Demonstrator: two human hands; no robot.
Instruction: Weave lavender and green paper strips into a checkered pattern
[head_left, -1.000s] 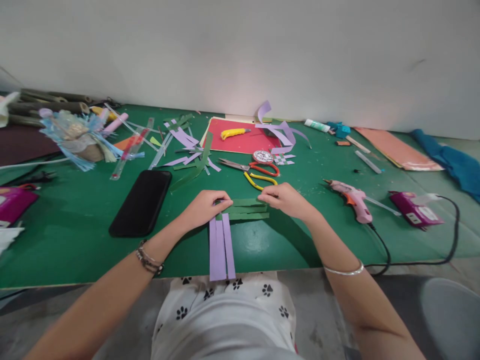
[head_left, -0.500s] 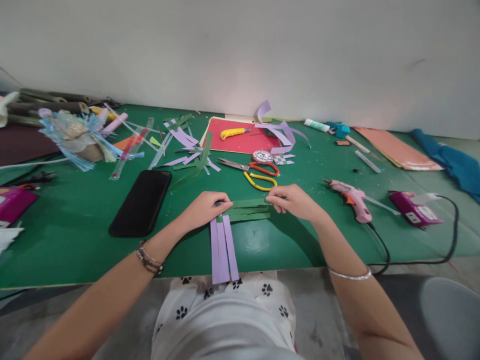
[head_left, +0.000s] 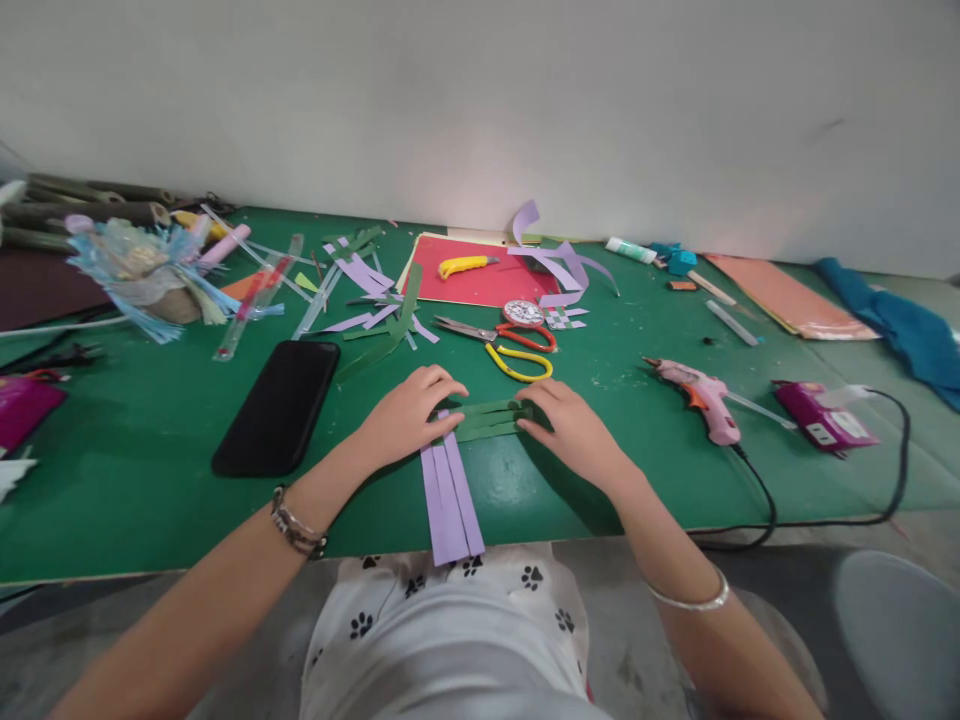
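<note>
Green paper strips (head_left: 487, 420) lie side by side across the green table, meeting purple paper strips (head_left: 450, 500) that hang toward me past the front edge. At the corner where both colours cross is my left hand (head_left: 416, 410), its thumb and fingers parted and touching the strips. My right hand (head_left: 566, 425) rests at the right ends of the green strips, with thumb and fingertips spread apart around them. The crossing itself is partly hidden under my left hand. Scissors (head_left: 517, 355) with red and yellow handles lie just beyond the strips.
A black phone (head_left: 277, 408) lies left of my hands. On the right are a pink glue gun (head_left: 697, 395) and a purple power box (head_left: 825, 415) with a cord. Farther back are a yellow cutter (head_left: 466, 265) on red paper (head_left: 480, 288), a ruler (head_left: 259, 300) and loose paper strips.
My right hand's pinch on the green strips has loosened and its fingers have spread. My left thumb has parted from the fingers. The purple strips' lower ends have swung slightly right.
</note>
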